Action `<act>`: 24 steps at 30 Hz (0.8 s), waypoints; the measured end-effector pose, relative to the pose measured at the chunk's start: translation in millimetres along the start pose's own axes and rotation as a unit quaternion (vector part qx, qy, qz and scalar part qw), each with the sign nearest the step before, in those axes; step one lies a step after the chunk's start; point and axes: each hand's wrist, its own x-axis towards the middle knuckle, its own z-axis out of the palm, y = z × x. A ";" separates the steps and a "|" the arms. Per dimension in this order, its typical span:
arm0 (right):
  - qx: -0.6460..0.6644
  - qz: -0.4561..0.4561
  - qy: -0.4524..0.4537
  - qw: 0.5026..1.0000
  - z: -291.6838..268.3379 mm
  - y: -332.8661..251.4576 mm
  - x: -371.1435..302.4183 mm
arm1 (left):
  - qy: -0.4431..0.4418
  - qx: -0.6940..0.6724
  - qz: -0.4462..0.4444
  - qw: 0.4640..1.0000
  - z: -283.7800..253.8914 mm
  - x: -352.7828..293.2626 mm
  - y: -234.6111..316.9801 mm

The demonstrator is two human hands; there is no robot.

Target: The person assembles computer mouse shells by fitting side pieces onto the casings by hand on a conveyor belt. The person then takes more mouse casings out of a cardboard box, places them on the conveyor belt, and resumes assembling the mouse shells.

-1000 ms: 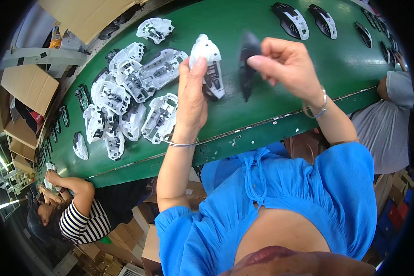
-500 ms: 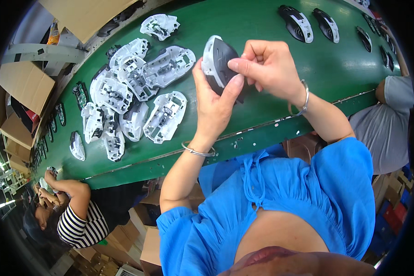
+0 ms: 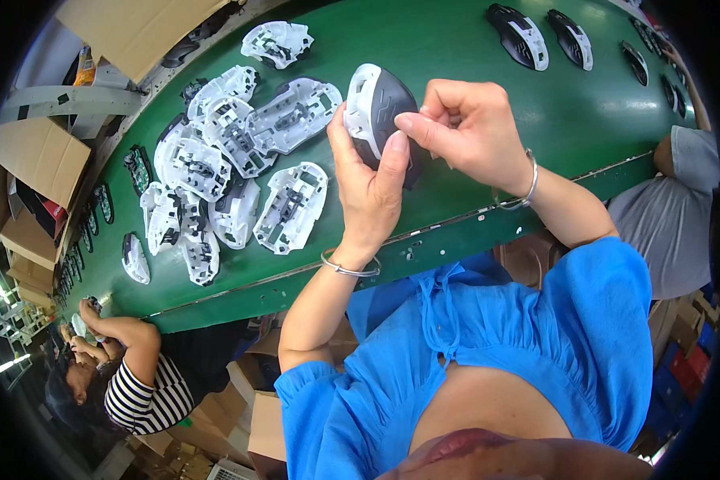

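My left hand [image 3: 370,192] is closed around a computer mouse shell [image 3: 392,100], black on top with a white side, held tilted above the green table. My right hand [image 3: 476,132] is closed, its fingers curled and its thumb tip at the black face of the shell. Whether anything small sits in that pinch is hidden. Left of my hands lies a heap of white mouse shells [image 3: 192,168], their inner sides mostly showing. One separate white shell [image 3: 292,208] rests nearest my left wrist, and another white shell [image 3: 277,44] lies farther back.
Several black-and-white mouse shells [image 3: 520,40] stand apart on the green table [image 3: 448,36] at the far right. Small circuit boards [image 3: 138,170] line the left edge, near cardboard boxes [image 3: 40,164]. A co-worker in a striped top [image 3: 148,396] sits left; another person in grey [image 3: 668,224] is right.
The mouse shell has turned slightly in my left hand, showing more of its white side. My right hand has shifted a little, its thumb staying near the black face.
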 end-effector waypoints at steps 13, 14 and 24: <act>0.249 0.164 -0.173 0.939 -34.8 -8.8 2.7 | -0.093 0.265 0.224 0.933 -14.2 -1.8 -6.6; 0.252 0.166 -0.169 0.938 -34.0 -6.1 2.3 | -0.098 0.266 0.221 0.933 -13.8 -2.1 -6.1; 0.115 0.249 -0.157 0.949 -56.0 31.5 9.9 | -0.126 0.078 -0.160 0.976 -18.3 8.9 -3.7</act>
